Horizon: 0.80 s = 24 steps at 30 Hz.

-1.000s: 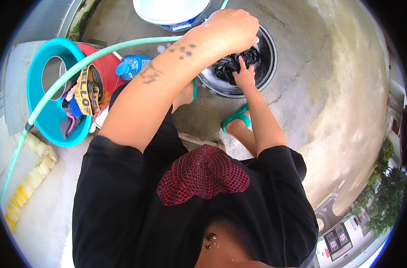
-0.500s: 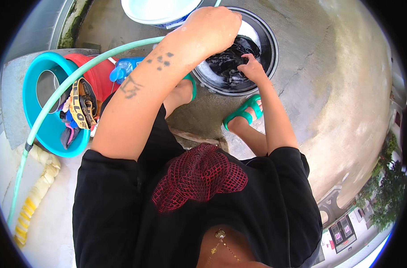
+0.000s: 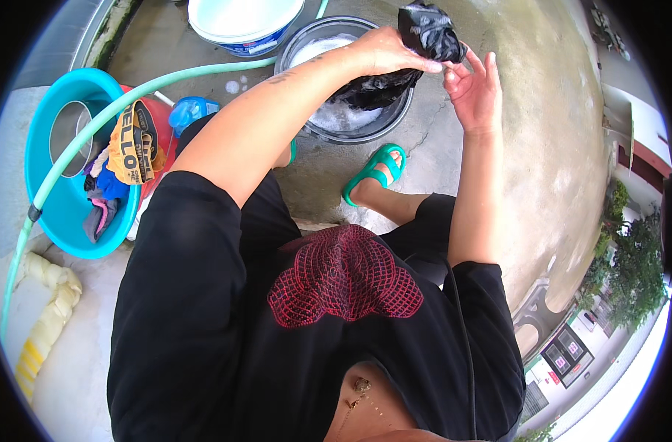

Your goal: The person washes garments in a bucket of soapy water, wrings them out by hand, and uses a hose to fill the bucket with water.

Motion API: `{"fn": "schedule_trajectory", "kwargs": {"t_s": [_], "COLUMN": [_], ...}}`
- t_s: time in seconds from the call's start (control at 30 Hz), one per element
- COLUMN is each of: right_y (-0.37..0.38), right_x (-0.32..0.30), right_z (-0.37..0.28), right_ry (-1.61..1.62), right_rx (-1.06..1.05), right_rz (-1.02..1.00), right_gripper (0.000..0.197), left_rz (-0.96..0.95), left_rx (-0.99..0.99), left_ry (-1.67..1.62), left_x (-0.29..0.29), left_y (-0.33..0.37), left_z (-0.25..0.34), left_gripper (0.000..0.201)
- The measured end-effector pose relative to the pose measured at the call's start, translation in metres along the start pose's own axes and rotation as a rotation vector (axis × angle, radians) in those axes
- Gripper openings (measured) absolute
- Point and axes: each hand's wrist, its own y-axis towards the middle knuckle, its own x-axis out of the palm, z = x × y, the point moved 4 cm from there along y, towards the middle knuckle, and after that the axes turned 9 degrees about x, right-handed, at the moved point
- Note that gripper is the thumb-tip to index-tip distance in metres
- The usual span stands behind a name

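A wet black cloth (image 3: 429, 33), apparently a garment, is raised above the right rim of a dark round basin (image 3: 337, 138). My left hand (image 3: 384, 51) is closed on the bunched cloth, and its lower part hangs toward the suds (image 3: 343, 116). Beside the raised end, my right hand (image 3: 475, 99) has its palm showing and its fingers spread, with the nearest fingertips at the cloth's edge. The basin holds white foam, partly hidden by my left forearm and the cloth.
A white-and-blue bucket (image 3: 249, 48) stands behind the basin. At left, a turquoise tub (image 3: 47, 214) holds clothes and a metal bowl; a red container (image 3: 159, 125) and blue bottle (image 3: 190, 112) stand beside it. A green hose (image 3: 141, 92) arches across. My green sandal (image 3: 376, 171) is near the basin.
The black cloth has come up out of the basin toward the right. Both hands have moved right with it, and my right hand has risen from the basin with its fingers spread.
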Motion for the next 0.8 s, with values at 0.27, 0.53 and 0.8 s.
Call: {"fn": "schedule_trajectory", "kwargs": {"t_s": [0.27, 0.53, 0.8], "right_y": [0.007, 0.014, 0.043], "right_x": [0.019, -0.001, -0.055], "right_z": [0.125, 0.147, 0.179], "right_ry": [-0.035, -0.57, -0.495], "right_rx": [0.062, 0.235, 0.265], "right_rz": [0.099, 0.131, 0.199], "right_gripper": [0.075, 0.038, 0.027], "left_rz": [0.367, 0.154, -0.202], "left_rx": [-0.289, -0.711, -0.782], "left_ry": [-0.748, -0.317, 0.074], "left_x": [0.018, 0.007, -0.008], "left_y": [0.006, -0.014, 0.003], "left_z": [-0.014, -0.092, -0.149], "left_gripper": [0.046, 0.063, 0.043]}}
